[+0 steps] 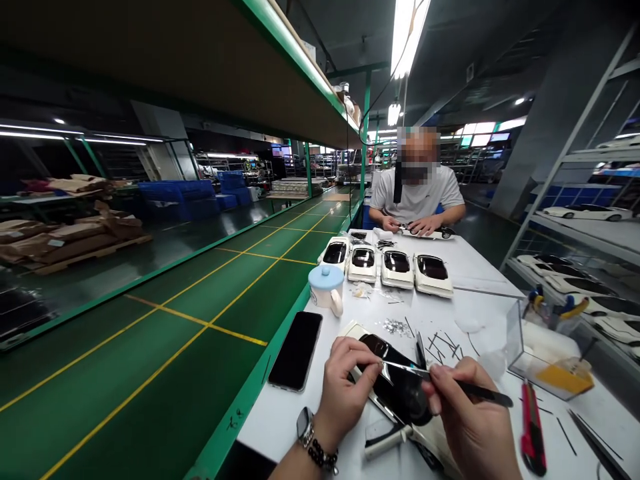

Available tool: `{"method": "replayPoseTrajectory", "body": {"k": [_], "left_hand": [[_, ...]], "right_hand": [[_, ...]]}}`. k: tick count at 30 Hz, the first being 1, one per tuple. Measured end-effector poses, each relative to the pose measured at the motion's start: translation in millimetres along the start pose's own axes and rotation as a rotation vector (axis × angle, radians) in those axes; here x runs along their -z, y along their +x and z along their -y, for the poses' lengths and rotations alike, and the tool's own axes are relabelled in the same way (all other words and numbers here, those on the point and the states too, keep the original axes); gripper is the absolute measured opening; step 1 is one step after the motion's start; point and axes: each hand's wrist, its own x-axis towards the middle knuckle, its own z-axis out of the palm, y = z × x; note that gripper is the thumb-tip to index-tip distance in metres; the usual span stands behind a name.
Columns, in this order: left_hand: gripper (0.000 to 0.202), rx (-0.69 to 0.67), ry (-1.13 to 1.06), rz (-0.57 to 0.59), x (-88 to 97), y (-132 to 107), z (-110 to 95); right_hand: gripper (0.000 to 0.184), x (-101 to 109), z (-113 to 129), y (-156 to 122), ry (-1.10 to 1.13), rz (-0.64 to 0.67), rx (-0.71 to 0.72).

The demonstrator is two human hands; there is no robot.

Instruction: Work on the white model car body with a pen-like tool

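Note:
My left hand (349, 380) is closed in a pinch at the thin tip of a tool, over a model car; what lies between the fingertips is too small to make out. My right hand (473, 417) grips that tool, which looks like tweezers (484, 393), dark at the back end and pale and narrow toward my left fingers. Beneath both hands lies the white model car (353, 330) with a glossy black top (395, 390), partly hidden by my fingers. A white car part (385, 440) with a dark edge sticks out below it.
Several white model cars (397, 270) stand ahead, near a blue-lidded mug (326, 288) and a phone (296, 350). Black strips (445, 347) lie scattered. A red utility knife (533, 427) and clear box (545, 353) are at right. A co-worker (417, 187) handles another car opposite.

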Motion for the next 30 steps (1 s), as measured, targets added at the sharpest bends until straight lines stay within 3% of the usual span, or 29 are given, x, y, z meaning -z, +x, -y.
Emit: {"method": "replayPoseTrajectory", "body": {"k": [30], "left_hand": [[0.009,0.030,0.013,-0.041,0.6,1.4,-1.2]], "right_hand": [[0.035,-8.6,-1.2,-3.4,-0.059,-0.053,0.021]]}}
